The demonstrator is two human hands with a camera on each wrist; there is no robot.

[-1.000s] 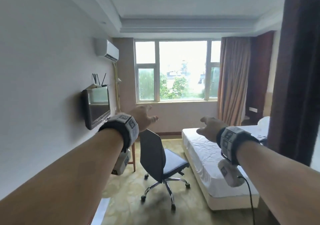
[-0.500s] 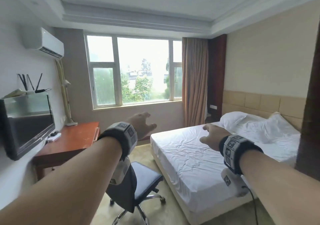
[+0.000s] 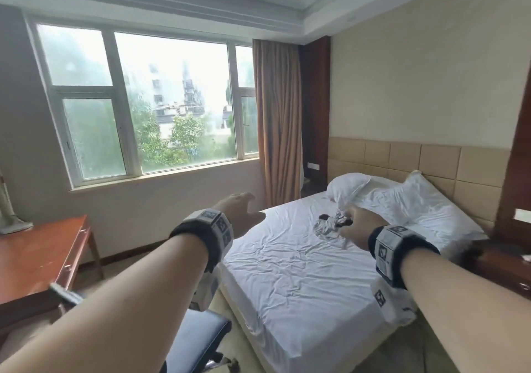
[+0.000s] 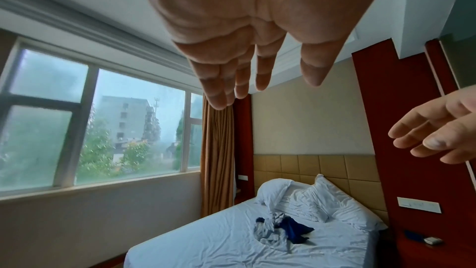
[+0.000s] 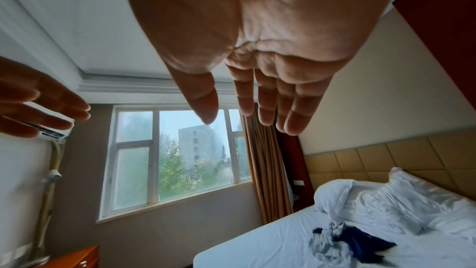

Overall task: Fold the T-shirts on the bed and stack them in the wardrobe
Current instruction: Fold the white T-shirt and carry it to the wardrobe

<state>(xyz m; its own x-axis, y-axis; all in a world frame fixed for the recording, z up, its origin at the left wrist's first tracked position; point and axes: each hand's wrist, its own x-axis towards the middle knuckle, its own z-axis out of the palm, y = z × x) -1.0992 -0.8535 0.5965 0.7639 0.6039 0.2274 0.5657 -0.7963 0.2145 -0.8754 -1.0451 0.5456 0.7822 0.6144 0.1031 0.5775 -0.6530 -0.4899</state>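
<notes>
A crumpled heap of T-shirts point(image 3: 330, 224), one pale grey point(image 4: 268, 231) and one dark blue point(image 4: 296, 229), lies on the white bed point(image 3: 296, 272) just below the pillows. It shows in the right wrist view too, pale grey shirt point(image 5: 327, 246) beside dark blue shirt point(image 5: 363, 240). My left hand point(image 3: 240, 210) is held out in the air over the bed's near left corner, fingers straight, holding nothing. My right hand point(image 3: 357, 224) hovers in the air in front of the heap, open and empty, partly covering it in the head view. No wardrobe is in view.
A red-brown desk point(image 3: 37, 257) stands at the left under the window, with a dark office chair point(image 3: 198, 341) below my left arm. Two white pillows point(image 3: 382, 194) lie against the padded headboard. A dark bedside table point(image 3: 500, 260) sits at the right of the bed.
The view has swung right from the TV wall and chair to the whole bed, bringing the T-shirt heap into sight. Both hands stay raised and open ahead of me.
</notes>
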